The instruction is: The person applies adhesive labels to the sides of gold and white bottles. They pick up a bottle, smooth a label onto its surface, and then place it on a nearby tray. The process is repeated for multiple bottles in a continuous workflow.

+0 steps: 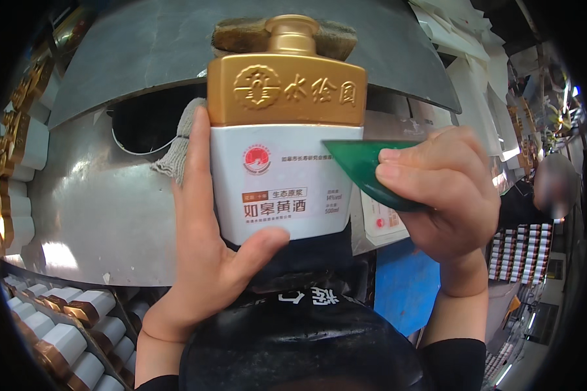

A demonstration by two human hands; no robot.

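Observation:
A flat-sided bottle point(280, 176) with a gold shoulder and neck and a white body stands upright in front of me, its labelled face toward me. My left hand point(205, 241) grips its left side and lower corner, the thumb across the front near the base. In my right hand point(447, 189) a green plastic scraper point(372, 171) is pinched between thumb and fingers. The scraper's straight edge lies level and its pointed tip is over the right part of the label, touching or very close to it. Behind the neck is a worn brown block point(238, 38).
A grey cloth point(176, 153) hangs by a dark round container point(147, 124) on the metal bench point(91, 202). Printed label sheets point(381, 221) lie right of the bottle, above a blue panel point(404, 283). Rows of bottles point(62, 345) stand left; another person point(518, 202) is at right.

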